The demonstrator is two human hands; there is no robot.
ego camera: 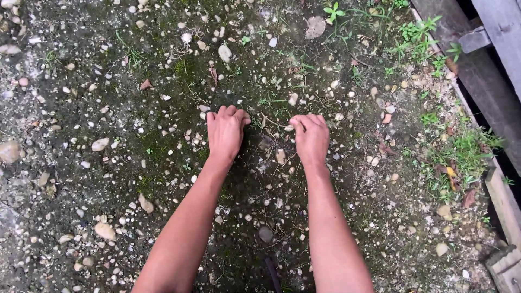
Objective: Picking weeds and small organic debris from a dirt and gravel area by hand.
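Two bare hands, the left hand [225, 133] and the right hand [310, 138], are on the ground [108, 179]. The pebbles [100, 144] are too many to count. Two grey wooden planks [483, 76] lie at the right edge.

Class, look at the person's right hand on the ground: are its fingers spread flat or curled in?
Curled in. The right hand rests knuckles-up on the pebbly ground, fingers bent under, pinching a small pale pebble at the fingertips.
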